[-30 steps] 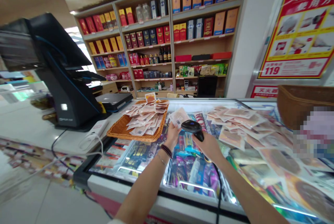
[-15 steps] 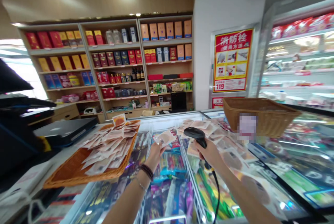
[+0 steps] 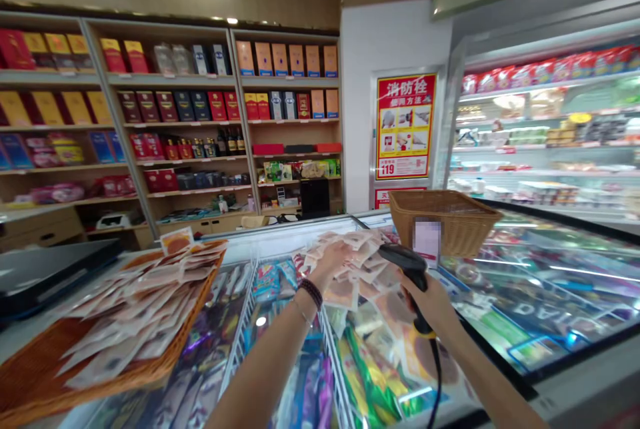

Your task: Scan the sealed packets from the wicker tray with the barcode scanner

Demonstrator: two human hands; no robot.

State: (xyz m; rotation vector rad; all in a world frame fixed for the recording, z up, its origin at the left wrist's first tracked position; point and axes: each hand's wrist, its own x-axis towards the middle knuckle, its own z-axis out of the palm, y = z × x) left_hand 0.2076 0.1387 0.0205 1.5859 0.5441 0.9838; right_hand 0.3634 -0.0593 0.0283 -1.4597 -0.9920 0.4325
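Note:
My left hand [image 3: 334, 262], with a dark beaded bracelet on the wrist, is over a loose pile of flat clear packets [image 3: 345, 292] on the freezer's glass top. Its fingertips are closed at a flat packet [image 3: 361, 254], partly blurred against the others. In my right hand [image 3: 431, 299] is a black handheld barcode scanner [image 3: 404, 259], its head pointing left over the pile and its cable hanging down. To the left, an orange wicker tray [image 3: 30, 366] holds a heap of similar flat packets [image 3: 145, 302].
A brown wicker basket [image 3: 453, 229] with a label stands on the glass behind the scanner. Colourful ice-cream wrappers [image 3: 360, 369] lie beneath the glass in wire baskets. Shelves of boxed goods [image 3: 185, 106] line the back wall, and a lit fridge [image 3: 550, 129] is at right.
My left hand has moved right with the packet, from the middle of the freezer to the pile. The scanner stays in my right hand. The view has turned right.

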